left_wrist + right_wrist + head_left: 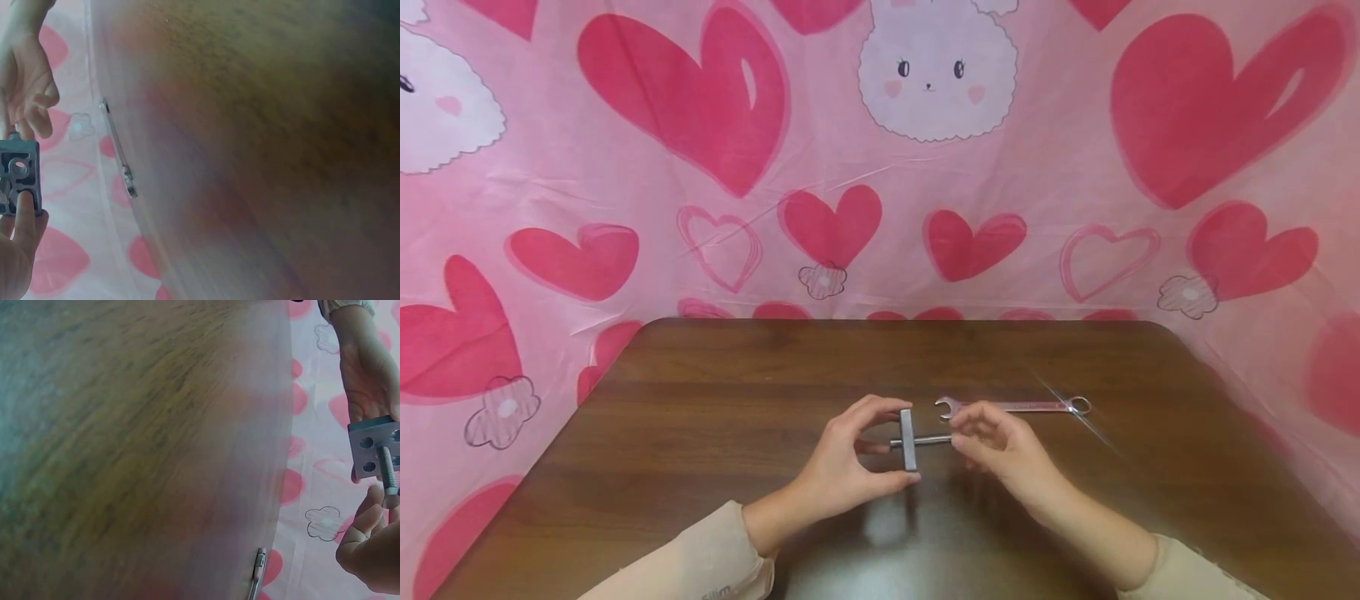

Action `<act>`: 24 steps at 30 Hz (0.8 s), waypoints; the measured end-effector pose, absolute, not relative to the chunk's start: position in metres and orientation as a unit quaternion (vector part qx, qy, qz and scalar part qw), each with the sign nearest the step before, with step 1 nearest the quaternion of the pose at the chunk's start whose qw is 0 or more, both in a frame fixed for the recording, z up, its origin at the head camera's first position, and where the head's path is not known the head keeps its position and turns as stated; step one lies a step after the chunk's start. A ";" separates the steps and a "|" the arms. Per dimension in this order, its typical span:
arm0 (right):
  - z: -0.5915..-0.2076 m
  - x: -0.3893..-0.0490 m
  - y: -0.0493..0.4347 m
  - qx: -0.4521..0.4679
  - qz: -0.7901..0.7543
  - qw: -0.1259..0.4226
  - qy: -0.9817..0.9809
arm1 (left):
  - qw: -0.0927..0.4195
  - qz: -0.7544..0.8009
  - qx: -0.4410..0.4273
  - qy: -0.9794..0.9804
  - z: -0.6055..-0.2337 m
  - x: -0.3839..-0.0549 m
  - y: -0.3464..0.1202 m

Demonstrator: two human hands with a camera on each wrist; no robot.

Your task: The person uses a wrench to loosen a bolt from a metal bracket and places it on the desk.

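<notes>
My left hand (838, 458) grips a small grey metal block (907, 440) by its edges, standing upright above the table. Several round holes show in the face of the block (360, 453) in the right wrist view. The left wrist view shows its other face, with recesses and a fingertip against it. A threaded bolt (388, 470) runs through the block, and its short end sticks out on the left hand's side in the head view. At the bolt's far right end, my right hand (1011, 450) pinches it between thumb and fingers, which partly hide that end.
A shiny combination wrench (1022, 407) lies on the brown wooden table (760, 358) just behind the right hand, its open jaw to the left and ring end to the right. A pink heart-patterned cloth (850, 158) hangs behind the table and along its sides.
</notes>
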State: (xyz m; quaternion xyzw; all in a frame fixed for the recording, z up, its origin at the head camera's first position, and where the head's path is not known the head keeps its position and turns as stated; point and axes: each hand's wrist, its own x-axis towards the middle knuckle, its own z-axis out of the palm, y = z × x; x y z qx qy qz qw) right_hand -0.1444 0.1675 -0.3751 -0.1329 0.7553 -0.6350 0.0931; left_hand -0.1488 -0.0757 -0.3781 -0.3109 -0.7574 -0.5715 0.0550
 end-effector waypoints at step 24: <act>-0.374 -0.146 0.167 -0.126 -0.635 0.100 0.756 | 0.058 -0.574 -0.308 -0.756 -0.379 -0.150 -0.074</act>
